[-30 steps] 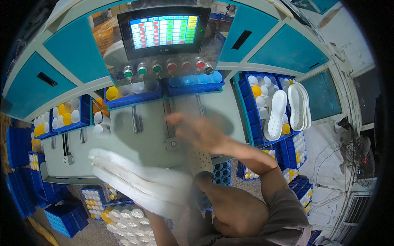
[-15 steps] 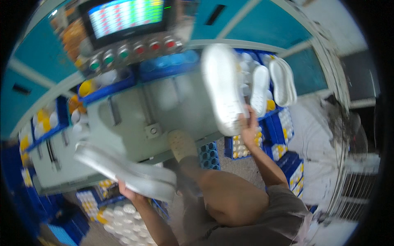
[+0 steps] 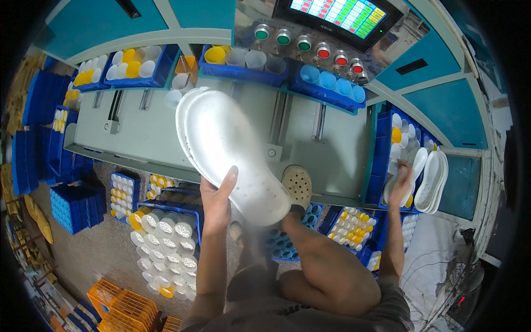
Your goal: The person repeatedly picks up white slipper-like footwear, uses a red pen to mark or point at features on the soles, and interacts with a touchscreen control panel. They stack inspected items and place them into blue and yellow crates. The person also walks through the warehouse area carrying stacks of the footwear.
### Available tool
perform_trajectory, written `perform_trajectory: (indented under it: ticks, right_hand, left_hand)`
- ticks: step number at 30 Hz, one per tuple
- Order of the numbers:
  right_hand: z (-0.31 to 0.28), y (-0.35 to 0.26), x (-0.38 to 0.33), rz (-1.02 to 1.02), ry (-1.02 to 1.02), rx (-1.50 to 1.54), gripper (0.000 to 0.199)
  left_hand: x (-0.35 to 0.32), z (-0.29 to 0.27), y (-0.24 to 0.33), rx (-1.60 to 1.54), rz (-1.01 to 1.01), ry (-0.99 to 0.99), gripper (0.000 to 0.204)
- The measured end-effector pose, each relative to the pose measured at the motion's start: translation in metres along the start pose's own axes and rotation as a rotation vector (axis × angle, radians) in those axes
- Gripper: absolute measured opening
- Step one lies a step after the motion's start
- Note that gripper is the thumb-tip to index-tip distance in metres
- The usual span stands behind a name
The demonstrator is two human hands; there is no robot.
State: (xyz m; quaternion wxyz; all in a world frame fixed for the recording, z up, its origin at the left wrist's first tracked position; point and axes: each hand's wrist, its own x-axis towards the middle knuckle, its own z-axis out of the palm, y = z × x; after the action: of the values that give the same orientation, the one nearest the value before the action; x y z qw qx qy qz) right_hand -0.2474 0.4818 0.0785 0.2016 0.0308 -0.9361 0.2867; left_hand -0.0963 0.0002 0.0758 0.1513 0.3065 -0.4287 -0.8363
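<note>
My left hand is closed on a white shoe sole, thumb across its smooth face. A second rim shows along its left edge, so there seem to be two soles together. It is tilted above the grey machine bed. At the far right, my right hand lies across the middle of another white sole, its fingers bent round it and partly hidden. Beside that hand leans a stack of white soles, next to a blue bin of white and yellow cups.
A control panel with a screen and green and red buttons stands beyond the bed. Blue bins of cups line its back. Below are a large group of filled white cups, blue crates and orange crates. My shoe is near the bed's edge.
The view has swung left. My right hand, which held a sole upright over the bed, has reached to the soles at the far right. The left hand's sole now shows its broad face upward.
</note>
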Motion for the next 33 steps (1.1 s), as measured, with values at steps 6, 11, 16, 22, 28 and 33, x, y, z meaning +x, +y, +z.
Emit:
perform_trajectory:
  ticks: [6, 11, 16, 22, 28, 33]
  right_hand:
    - [0.095, -0.218, -0.08, -0.019, -0.818, 0.694, 0.034]
    - [0.111, -0.251, -0.101, 0.385, -0.795, 0.93, 0.034]
    - [0.111, -0.247, -0.097, 0.5, -0.778, 1.171, 0.03]
    - [0.108, -0.249, -0.102, 0.717, -0.798, 1.26, 0.03]
    - [0.106, -0.261, -0.101, 0.594, -0.775, 1.188, 0.031]
    - [0.094, -0.284, -0.097, 0.175, -0.936, 0.92, 0.033]
  left_hand:
    - [-0.014, 0.004, -0.002, -0.243, -0.025, -0.149, 0.067]
    - [-0.022, -0.009, 0.011, -0.24, 0.013, -0.223, 0.06]
    - [-0.023, -0.021, 0.017, -0.396, 0.008, -0.209, 0.05]
    - [-0.022, -0.025, 0.018, -0.423, 0.014, -0.192, 0.053]
    - [-0.021, -0.024, 0.014, -0.317, 0.036, -0.127, 0.064]
    - [-0.025, -0.019, -0.002, -0.25, 0.09, -0.147, 0.086]
